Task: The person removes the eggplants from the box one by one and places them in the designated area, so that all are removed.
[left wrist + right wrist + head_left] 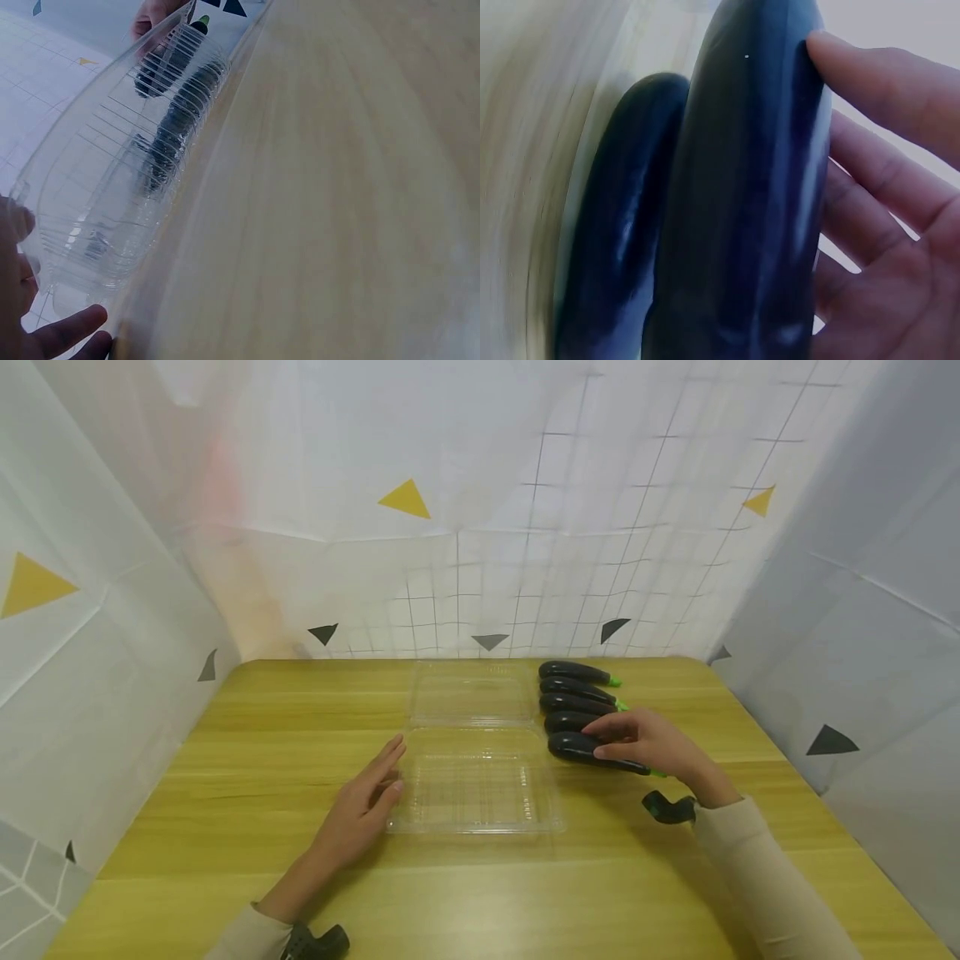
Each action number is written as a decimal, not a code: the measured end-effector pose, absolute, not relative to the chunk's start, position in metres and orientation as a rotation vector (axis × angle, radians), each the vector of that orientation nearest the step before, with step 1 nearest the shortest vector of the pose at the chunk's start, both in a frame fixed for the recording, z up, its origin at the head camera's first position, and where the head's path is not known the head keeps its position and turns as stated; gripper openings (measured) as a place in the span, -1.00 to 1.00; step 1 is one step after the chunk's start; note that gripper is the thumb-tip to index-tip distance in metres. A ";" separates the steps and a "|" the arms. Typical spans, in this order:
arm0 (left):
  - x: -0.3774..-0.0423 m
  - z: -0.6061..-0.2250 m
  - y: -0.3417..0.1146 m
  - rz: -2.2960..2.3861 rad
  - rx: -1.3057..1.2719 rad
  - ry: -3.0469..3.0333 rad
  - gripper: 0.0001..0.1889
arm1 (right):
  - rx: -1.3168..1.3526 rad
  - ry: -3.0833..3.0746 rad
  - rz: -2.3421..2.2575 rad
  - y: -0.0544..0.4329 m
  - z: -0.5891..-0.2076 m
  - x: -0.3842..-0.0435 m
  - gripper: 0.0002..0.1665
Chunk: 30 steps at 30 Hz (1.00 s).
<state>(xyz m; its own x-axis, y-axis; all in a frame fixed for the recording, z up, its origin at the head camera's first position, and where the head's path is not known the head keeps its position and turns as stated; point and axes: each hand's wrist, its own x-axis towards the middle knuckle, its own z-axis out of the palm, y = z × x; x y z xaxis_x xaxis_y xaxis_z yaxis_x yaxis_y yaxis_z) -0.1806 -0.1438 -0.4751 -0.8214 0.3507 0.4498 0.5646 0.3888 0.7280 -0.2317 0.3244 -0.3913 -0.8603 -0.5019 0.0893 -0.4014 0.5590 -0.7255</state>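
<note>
Several dark, glossy eggplants with green stem ends lie in a row right of a clear plastic clamshell box [480,829]. My right hand [652,745] holds the nearest eggplant [570,747] from above, thumb on the near side. In the right wrist view this eggplant [742,187] lies between thumb and fingers, and a second eggplant [619,232] shows beside it. My left hand [358,814] rests at the box's left edge, fingers extended. The box stands open, its lid half [472,700] folded back. In the left wrist view, eggplants show through its clear wall [82,150].
The wood-grain table [480,902] reaches back to a white cloth wall [360,468] with yellow and dark triangles. More cloth hangs along both sides. A black wrist device [667,808] sits under my right wrist, another black device [318,942] by the left.
</note>
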 end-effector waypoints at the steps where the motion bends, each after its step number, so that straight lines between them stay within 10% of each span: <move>1: -0.181 -0.475 -0.144 -1.405 -0.813 -2.423 -0.42 | -0.782 2.658 -1.190 0.325 -0.391 -0.232 -0.59; 30: -0.180 -0.473 -0.143 -1.423 -0.823 -2.408 -0.43 | -0.869 2.574 -1.136 0.350 -0.411 -0.242 -0.61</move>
